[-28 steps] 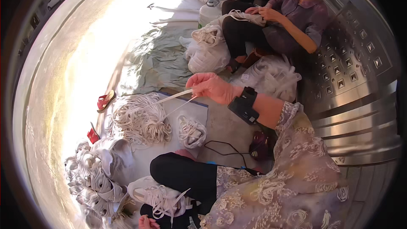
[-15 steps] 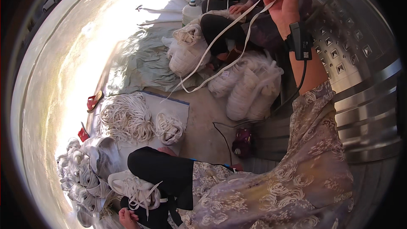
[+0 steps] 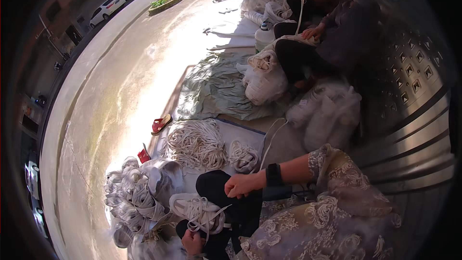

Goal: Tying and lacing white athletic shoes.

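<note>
A white lace-up sneaker (image 3: 197, 211) with loose laces over its front lies across my dark-trousered leg. Just below it, my left hand (image 3: 193, 243) has its fingers curled together; what they pinch is too small to make out. My right hand (image 3: 243, 185), with a black band on its wrist, is closed in a pinch above my knee, to the right of the sneaker. A long white shoelace (image 3: 272, 139) loops up behind the right wrist and appears to run to that hand, though its held end is hidden.
A heap of white laces (image 3: 196, 145) and a bundled lace coil (image 3: 243, 156) lie on a pale sheet ahead. Several sneakers are piled (image 3: 137, 195) at left, near red sandals (image 3: 161, 124). Stuffed plastic bags (image 3: 327, 113) stand far right, by a seated co-worker (image 3: 346, 33).
My right hand has come down from high at the upper right to above my knee, bringing the shoelace with it. The view has swung left, while my left hand stays by the sneaker.
</note>
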`<state>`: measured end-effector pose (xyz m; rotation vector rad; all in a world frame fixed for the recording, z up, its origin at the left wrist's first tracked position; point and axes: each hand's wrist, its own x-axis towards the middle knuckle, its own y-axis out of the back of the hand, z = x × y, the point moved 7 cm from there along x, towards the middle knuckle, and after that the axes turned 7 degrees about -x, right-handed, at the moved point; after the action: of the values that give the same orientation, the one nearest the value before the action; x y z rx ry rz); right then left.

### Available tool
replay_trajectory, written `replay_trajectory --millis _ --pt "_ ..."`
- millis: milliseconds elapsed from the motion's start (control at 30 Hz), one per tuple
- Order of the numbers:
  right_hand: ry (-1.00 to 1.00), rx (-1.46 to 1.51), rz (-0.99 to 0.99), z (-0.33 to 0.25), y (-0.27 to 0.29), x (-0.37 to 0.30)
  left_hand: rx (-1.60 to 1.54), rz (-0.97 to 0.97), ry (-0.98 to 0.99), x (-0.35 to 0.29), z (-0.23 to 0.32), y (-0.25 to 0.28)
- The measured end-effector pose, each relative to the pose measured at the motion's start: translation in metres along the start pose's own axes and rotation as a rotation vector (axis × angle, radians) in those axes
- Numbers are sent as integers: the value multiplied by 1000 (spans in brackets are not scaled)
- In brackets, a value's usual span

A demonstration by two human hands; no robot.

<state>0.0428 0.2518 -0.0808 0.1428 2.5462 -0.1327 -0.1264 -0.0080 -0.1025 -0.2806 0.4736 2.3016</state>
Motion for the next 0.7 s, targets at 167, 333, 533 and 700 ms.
replay_trajectory --millis 167,333,533,700 --pt "576 -1188 130 -44 -58 10 188 109 -105 -20 13 -25" --pt "499 -1228 128 -38 -72 25 336 159 -110 -34 27 -36" --pt "494 -1383 108 -48 -88 32 454 130 -225 -42 44 -45" --pt "660 -1460 83 -51 -91 33 683 179 -332 -39 37 -56"
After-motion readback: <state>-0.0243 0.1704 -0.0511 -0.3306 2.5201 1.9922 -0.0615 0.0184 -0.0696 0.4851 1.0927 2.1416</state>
